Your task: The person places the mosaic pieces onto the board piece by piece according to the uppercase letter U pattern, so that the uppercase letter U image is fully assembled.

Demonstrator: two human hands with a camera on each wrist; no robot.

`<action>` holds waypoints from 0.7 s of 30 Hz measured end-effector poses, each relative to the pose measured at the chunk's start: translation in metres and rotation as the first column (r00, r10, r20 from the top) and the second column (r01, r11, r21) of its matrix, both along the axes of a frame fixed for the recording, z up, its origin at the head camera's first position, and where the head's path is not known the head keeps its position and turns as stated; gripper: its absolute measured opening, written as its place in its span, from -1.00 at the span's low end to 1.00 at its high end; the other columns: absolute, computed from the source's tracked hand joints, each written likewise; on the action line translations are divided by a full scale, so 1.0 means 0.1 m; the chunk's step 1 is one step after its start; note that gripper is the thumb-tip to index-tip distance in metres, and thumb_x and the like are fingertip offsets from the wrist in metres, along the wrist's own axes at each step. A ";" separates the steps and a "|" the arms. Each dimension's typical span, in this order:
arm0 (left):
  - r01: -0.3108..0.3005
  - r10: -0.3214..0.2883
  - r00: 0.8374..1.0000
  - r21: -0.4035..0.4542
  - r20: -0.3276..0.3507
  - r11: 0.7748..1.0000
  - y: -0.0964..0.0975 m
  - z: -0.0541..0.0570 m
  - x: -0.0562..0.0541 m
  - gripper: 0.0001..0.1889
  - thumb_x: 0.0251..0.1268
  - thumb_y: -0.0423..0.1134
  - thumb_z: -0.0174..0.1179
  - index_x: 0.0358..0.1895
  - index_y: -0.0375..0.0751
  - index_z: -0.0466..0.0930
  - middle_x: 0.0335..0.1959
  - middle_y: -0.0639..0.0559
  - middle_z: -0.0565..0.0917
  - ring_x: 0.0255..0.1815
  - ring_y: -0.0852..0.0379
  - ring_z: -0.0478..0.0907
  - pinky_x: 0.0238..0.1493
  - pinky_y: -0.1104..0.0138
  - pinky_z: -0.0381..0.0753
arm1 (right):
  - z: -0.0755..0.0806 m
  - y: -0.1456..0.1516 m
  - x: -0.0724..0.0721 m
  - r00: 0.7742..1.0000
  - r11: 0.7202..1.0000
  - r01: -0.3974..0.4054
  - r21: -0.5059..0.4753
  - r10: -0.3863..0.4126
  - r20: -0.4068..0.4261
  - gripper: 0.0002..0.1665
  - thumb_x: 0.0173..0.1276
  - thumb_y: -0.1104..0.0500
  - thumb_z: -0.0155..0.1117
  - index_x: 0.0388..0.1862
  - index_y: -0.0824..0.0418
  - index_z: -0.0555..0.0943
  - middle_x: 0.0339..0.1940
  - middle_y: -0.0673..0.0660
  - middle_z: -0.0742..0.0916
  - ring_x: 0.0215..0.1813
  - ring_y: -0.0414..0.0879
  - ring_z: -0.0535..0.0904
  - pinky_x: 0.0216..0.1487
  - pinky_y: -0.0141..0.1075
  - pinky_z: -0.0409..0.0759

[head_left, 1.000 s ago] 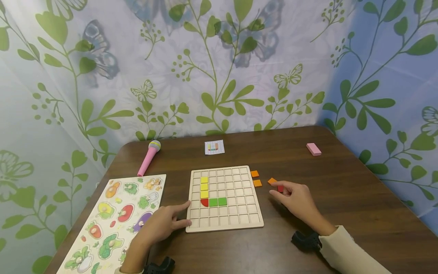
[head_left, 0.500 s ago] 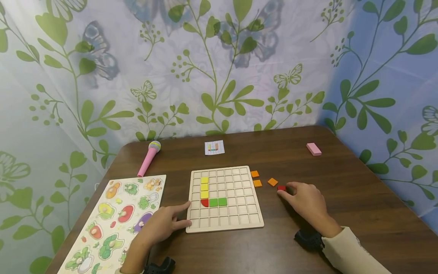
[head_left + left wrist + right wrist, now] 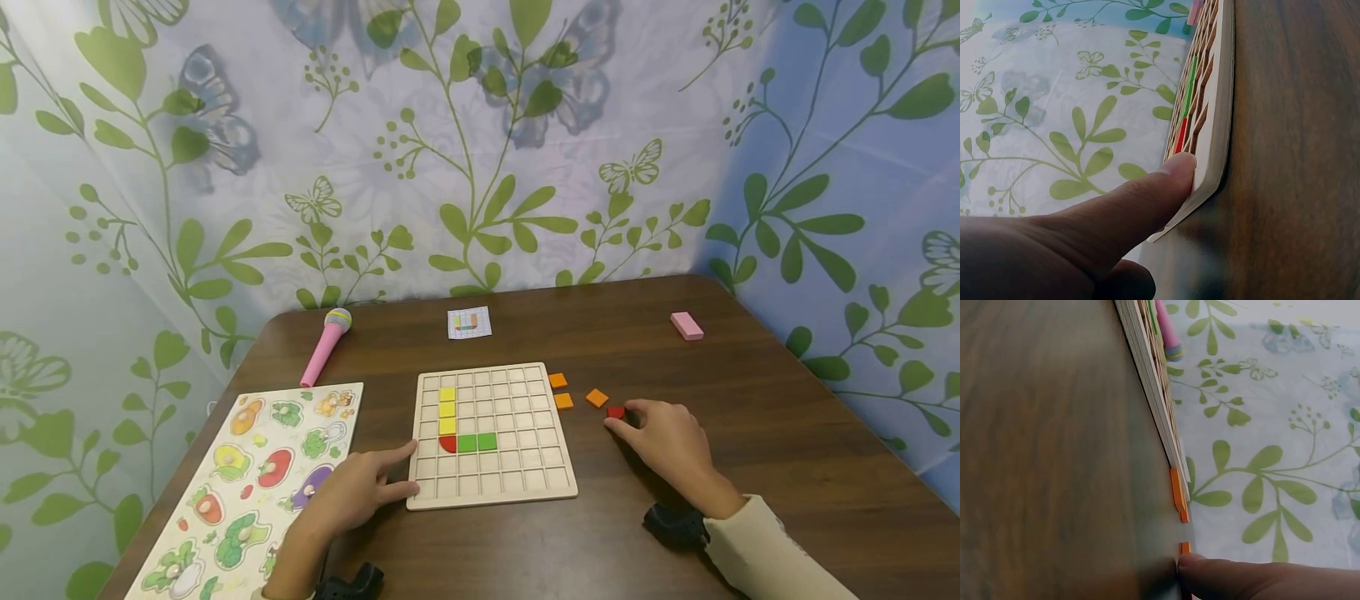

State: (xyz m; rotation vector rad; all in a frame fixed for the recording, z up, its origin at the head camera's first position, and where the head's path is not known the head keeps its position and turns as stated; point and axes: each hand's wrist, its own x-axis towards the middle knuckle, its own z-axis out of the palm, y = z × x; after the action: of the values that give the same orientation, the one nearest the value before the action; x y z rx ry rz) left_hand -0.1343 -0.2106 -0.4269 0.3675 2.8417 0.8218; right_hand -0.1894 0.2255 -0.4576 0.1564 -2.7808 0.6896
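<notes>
Right hand (image 3: 670, 435) pinches red tile (image 3: 615, 412); wrist view — sliver

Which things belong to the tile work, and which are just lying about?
Likely for the job:
grid board
yellow tiles
green tiles
curved red tile
orange tiles
red piece at the right hand
pattern card

Seemingly lying about:
microphone
vegetable puzzle
pink block

No readable lettering or numbers.

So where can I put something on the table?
Free: between mic and card, between card and pink block, and on the near side of the grid. Crowded: right of it, with orange tiles, red tile and right hand.
</notes>
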 end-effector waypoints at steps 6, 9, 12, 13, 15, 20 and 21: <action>-0.001 0.001 1.000 -0.003 0.003 1.000 0.00 0.00 0.00 -0.33 0.28 0.09 0.40 0.44 0.01 0.51 -0.70 0.18 0.31 -0.67 0.27 0.18 -0.58 0.36 0.26 | -0.01 -0.02 -0.01 1.000 1.000 -0.007 -0.004 0.007 -0.015 -0.46 0.28 -0.10 0.51 0.02 0.30 0.76 -0.73 -0.09 0.45 -0.66 -0.15 0.29 -0.68 -0.28 0.17; 0.002 -0.002 1.000 -0.001 0.005 1.000 0.00 0.01 0.00 -0.32 0.27 0.09 0.40 0.44 0.01 0.51 -0.70 0.17 0.32 -0.67 0.26 0.19 -0.57 0.36 0.27 | 0.00 -0.04 -0.01 1.000 1.000 -0.002 -0.002 0.002 -0.013 -0.50 0.28 -0.06 0.51 0.02 0.29 0.76 -0.72 -0.08 0.45 -0.65 -0.14 0.29 -0.68 -0.26 0.19; 0.004 -0.004 1.000 0.002 0.005 1.000 0.00 0.01 0.01 -0.31 0.27 0.09 0.41 0.45 0.01 0.51 -0.69 0.17 0.32 -0.67 0.25 0.19 -0.57 0.36 0.28 | 0.00 -0.06 0.00 1.000 1.000 0.008 0.001 -0.008 0.001 -0.51 0.29 -0.03 0.50 0.03 0.30 0.76 -0.73 -0.06 0.43 -0.65 -0.12 0.29 -0.68 -0.26 0.21; 0.004 -0.004 1.000 0.002 0.004 1.000 0.00 0.01 0.01 -0.31 0.27 0.09 0.41 0.45 0.01 0.51 -0.69 0.17 0.33 -0.67 0.25 0.20 -0.57 0.36 0.28 | 0.00 -0.06 0.00 1.000 1.000 0.010 0.002 -0.010 0.005 -0.51 0.29 -0.02 0.50 0.03 0.31 0.75 -0.73 -0.05 0.43 -0.65 -0.12 0.29 -0.68 -0.26 0.21; 0.004 -0.004 1.000 0.001 0.005 1.000 0.00 0.00 0.00 -0.31 0.27 0.09 0.41 0.45 0.01 0.50 -0.69 0.17 0.33 -0.67 0.25 0.20 -0.57 0.36 0.28 | 0.00 -0.07 0.00 1.000 1.000 0.015 0.004 -0.015 0.009 -0.52 0.30 0.00 0.49 0.04 0.32 0.75 -0.73 -0.04 0.40 -0.65 -0.11 0.29 -0.68 -0.27 0.21; 0.003 -0.003 1.000 0.000 0.007 1.000 0.00 -0.01 0.00 -0.31 0.26 0.09 0.41 0.45 0.02 0.50 -0.69 0.16 0.33 -0.67 0.25 0.20 -0.57 0.36 0.28 | -0.01 -0.07 -0.01 1.000 1.000 0.012 0.008 -0.012 -0.011 -0.56 0.30 0.04 0.47 0.03 0.32 0.76 -0.74 -0.05 0.37 -0.65 -0.12 0.27 -0.66 -0.27 0.16; 0.003 -0.003 1.000 0.000 0.007 1.000 0.00 -0.01 0.00 -0.31 0.27 0.09 0.41 0.45 0.02 0.50 -0.69 0.16 0.33 -0.67 0.25 0.20 -0.57 0.36 0.27 | -0.02 -0.07 -0.01 1.000 1.000 0.010 0.008 -0.010 -0.014 -0.57 0.30 0.04 0.47 0.03 0.31 0.76 -0.74 -0.05 0.37 -0.65 -0.12 0.27 -0.66 -0.27 0.15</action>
State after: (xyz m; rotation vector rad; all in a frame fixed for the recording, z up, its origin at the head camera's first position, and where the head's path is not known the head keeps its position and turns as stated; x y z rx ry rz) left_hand -0.1344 -0.2110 -0.4277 0.3678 2.8337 0.8211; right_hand -0.1901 0.2183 -0.4592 0.1487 -2.7694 0.6721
